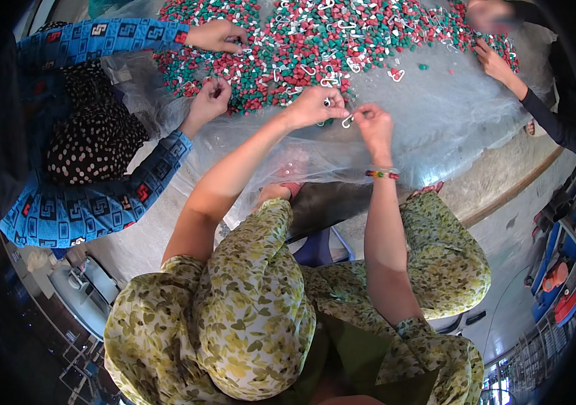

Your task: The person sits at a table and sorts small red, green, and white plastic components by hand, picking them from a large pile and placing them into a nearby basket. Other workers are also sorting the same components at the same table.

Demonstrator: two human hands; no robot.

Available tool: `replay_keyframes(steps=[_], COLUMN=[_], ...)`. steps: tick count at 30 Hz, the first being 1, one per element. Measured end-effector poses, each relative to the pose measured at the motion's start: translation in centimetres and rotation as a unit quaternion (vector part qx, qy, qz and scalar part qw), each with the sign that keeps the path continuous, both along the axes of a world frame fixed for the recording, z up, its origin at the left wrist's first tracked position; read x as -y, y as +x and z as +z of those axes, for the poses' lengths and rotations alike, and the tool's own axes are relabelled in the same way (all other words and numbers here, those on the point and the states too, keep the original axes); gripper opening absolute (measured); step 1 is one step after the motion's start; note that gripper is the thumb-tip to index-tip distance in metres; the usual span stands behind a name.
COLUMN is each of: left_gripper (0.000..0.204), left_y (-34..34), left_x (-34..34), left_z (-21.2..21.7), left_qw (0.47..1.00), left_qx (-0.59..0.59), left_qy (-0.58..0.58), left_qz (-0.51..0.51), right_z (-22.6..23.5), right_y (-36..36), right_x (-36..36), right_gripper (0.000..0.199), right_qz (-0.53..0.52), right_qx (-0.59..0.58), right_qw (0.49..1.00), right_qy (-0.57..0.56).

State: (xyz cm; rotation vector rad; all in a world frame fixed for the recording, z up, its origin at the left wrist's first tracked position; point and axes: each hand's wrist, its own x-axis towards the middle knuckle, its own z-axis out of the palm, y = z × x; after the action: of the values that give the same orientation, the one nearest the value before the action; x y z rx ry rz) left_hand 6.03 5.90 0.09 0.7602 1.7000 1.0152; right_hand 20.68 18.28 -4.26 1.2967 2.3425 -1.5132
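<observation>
Left hand (315, 106) and right hand (372, 125) both pinched shut on one small white hook piece (347, 121), near edge of the red-green-white parts pile (301, 47). Risk: fingertip grip slips, piece drops onto plastic sheet (436, 121).

the small white hook (347, 121) between the left hand (315, 106) and the right hand (373, 123) is too small to tell in shape, and the fingertips closed about it hide its ends. a dark piece under the left hand is mostly covered. the heap of red, green and white pieces (301, 40) is cut off by the top edge. the co-worker in the blue patterned sleeve (99, 37) is cut by the dark left rim; what that person's nearer hand (208, 101) pinches cannot be made out. the far-right person's hand (492, 62) hides its own fingers.
</observation>
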Motion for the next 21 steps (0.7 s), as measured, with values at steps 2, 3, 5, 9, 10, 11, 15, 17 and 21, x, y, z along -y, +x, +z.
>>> replay_keyframes(steps=[2,3,5,9,10,11,15,17,21], left_gripper=[0.023,0.022,0.022,0.019,0.022,0.023,0.021,0.021,0.022], left_y=[0.8,1.3,2.5,4.2,4.2,4.1,3.2,3.3,4.4], left_x=[-0.4,-0.2,0.3,-0.8,-0.8,-1.0,-0.5,-0.3,-0.8], left_z=[-0.9,-1.6,-3.6,-2.8,-3.2,-3.1,-3.2,-3.0,-2.8], left_qw=[0.989,0.979,0.947,0.877,0.875,0.882,0.904,0.908,0.903], left_qx=[-0.124,-0.182,-0.298,-0.424,-0.43,-0.428,-0.411,-0.397,-0.38], left_qy=[-0.04,-0.024,0.009,-0.074,-0.067,-0.068,-0.045,-0.046,-0.079], left_qz=[-0.07,-0.088,-0.123,-0.213,-0.213,-0.185,-0.113,-0.127,-0.184], right_z=[0.8,2.0,4.8,7.8,8.4,9.1,9.2,8.6,5.9], right_y=[0.5,0.5,0.5,1.1,1.2,1.2,1.5,1.5,1.6], right_x=[-1.6,-2.5,-3.8,-5.3,-5.6,-5.7,-6.1,-5.7,-5.5], right_gripper=[0.013,0.013,0.013,0.016,0.016,0.016,0.018,0.018,0.023], right_qz=[-0.102,-0.158,-0.217,-0.158,-0.154,-0.151,-0.152,-0.2,-0.248], right_qx=[-0.111,-0.182,-0.312,-0.47,-0.473,-0.475,-0.498,-0.517,-0.531], right_qw=[0.973,0.923,0.805,0.7,0.703,0.706,0.654,0.569,0.462], right_qy=[-0.173,-0.301,-0.456,-0.514,-0.509,-0.502,-0.549,-0.607,-0.666])
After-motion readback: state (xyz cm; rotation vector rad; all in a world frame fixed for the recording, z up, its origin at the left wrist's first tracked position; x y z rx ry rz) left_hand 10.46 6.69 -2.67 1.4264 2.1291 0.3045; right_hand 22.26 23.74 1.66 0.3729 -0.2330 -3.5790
